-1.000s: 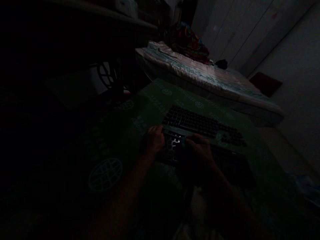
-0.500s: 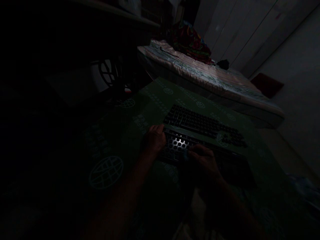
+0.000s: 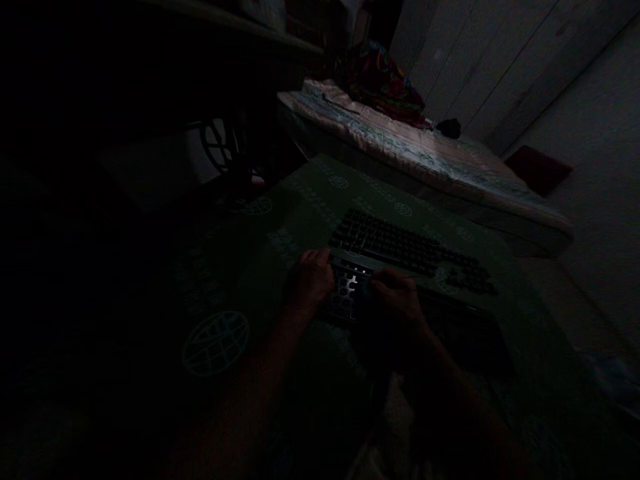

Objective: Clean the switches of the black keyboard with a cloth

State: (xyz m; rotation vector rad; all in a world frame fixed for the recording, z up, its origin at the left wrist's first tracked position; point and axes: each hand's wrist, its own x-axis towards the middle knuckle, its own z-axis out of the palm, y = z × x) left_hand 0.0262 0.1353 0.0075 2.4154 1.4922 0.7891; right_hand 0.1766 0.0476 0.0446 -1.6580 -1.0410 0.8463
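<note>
Keyboard base: The keyboard base (image 3: 346, 288) is lying on the green table cover (image 3: 320, 177), its holed plate showing between the hands.
Left hand: The left hand (image 3: 313, 280) is clamping the base's left end.
Right hand: The right hand (image 3: 399, 293) is hovering over or touching the plate, fingers curling inward; the dark is hiding whether they are holding anything.
Handling: The base is looking light and stiff, probably smooth, with thin plastic around the holes that could crack; the end and the long edges are offering the safest hold.
Keys: Rows of dark keys (image 3: 390, 239) are lying just beyond the base, close enough for a knuckle to scatter.
In the way: The right hand and deep shadow are covering the base's middle.
Around: A bed (image 3: 425, 157) bearing a patterned cloth (image 3: 387, 90) is standing beyond the table; a spoked wheel (image 3: 216, 148) is showing at left.
</note>
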